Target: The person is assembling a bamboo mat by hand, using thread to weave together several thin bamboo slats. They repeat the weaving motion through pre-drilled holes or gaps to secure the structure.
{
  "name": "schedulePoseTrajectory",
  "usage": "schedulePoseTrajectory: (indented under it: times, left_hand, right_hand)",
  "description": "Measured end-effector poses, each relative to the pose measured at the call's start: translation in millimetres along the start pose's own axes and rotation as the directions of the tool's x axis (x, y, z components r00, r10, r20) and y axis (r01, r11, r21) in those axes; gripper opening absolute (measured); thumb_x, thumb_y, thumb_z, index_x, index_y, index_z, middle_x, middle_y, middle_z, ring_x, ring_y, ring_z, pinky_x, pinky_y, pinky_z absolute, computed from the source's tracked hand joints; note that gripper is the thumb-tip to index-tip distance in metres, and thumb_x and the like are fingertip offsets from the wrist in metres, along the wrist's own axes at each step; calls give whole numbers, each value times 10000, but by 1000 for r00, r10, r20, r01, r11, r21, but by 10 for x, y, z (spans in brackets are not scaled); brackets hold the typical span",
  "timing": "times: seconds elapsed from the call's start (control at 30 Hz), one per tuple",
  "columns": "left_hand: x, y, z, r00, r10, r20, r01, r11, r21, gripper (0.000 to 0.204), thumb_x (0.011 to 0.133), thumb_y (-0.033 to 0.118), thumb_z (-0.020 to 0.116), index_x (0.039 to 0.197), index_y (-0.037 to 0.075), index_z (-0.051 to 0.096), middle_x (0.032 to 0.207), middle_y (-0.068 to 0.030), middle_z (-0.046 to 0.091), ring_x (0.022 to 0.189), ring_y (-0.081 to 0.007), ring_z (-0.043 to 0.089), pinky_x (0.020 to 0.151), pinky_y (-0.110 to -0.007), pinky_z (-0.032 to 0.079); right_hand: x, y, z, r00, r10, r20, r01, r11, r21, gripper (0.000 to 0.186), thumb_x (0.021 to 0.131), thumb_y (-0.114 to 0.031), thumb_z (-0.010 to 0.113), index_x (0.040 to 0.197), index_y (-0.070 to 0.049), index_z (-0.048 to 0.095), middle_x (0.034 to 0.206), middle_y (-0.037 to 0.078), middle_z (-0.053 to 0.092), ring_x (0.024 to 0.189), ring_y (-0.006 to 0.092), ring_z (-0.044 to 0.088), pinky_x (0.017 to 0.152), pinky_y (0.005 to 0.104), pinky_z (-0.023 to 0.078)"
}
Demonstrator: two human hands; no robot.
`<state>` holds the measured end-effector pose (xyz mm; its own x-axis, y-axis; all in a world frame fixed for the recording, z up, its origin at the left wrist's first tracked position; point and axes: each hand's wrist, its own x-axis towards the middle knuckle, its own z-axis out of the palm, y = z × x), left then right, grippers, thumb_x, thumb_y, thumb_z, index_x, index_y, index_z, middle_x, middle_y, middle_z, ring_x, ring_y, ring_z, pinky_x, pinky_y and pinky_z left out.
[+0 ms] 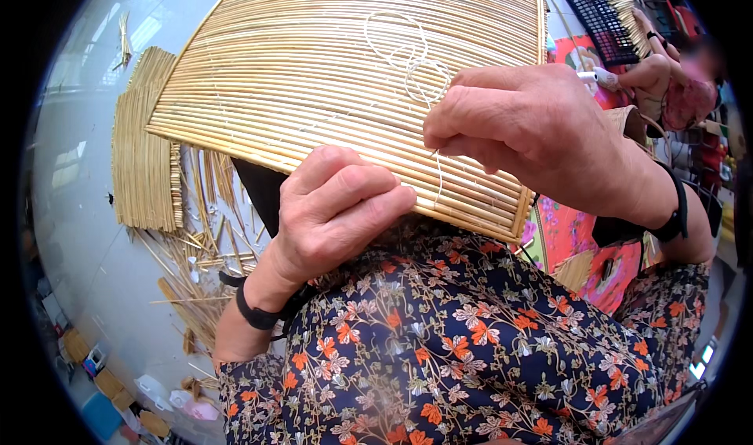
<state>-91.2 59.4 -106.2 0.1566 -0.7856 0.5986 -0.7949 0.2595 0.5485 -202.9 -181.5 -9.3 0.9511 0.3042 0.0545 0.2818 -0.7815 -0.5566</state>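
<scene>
A slatted mat of pale golden reeds (pixel 329 68), bordered by a thicker rim, spans the upper middle. My left hand (pixel 333 209) has its fingers curled over the mat's near edge, gripping it. Higher and to the right, my right hand (pixel 518 131) is pinched at the mat's surface where white thread (pixel 438 178) runs; its fingertips are partly hidden. The thread lies in loose loops above those fingers and trails down across the slats below them. Whether a needle is in the pinch, I cannot tell.
Stacked reeds (pixel 141 147) and scattered loose sticks (pixel 180 296) lie on the grey floor at left. Beyond my right hand are red floral cloth (pixel 569 217), a black crate (pixel 600 25) and a co-worker (pixel 686 92) with hands by some sticks. Assorted small objects sit at lower left.
</scene>
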Motion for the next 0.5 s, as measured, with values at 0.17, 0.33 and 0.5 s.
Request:
schedulePoseTrajectory:
  times: [0.17, 0.33, 0.5]
  left_hand:
    - [-13, 10, 2, 1000, -23, -17, 23, 1000, -1, 324, 691, 77, 923, 997, 113, 823, 945, -7, 663, 878, -223, 635, 740, -353, 561]
    - [-11, -9, 31, 998, -7, -66, 9, 1000, 22, 316, 650, 131, 813, 966, 136, 829, 883, 31, 663, 838, -189, 653, 715, -333, 541]
    - [8, 2, 6, 997, -1, -78, 3, 1000, 31, 331, 638, 126, 813, 968, 132, 828, 881, 29, 662, 834, -190, 650, 705, -323, 541]
  right_hand:
    - [-16, -97, 20, 994, 63, 88, -67, 997, 41, 105, 953, -55, 720, 1042, -56, 666, 881, 80, 654, 786, 303, 707, 667, 378, 577]
    - [-26, -176, -25, 997, -50, 65, 47, 998, 39, 155, 874, -97, 726, 1009, -73, 654, 910, 77, 574, 781, 278, 660, 630, 366, 536]
    - [-16, -132, -48, 980, -171, 100, 177, 982, -63, 171, 844, -146, 719, 973, -66, 640, 867, 63, 512, 713, 249, 582, 599, 359, 459]
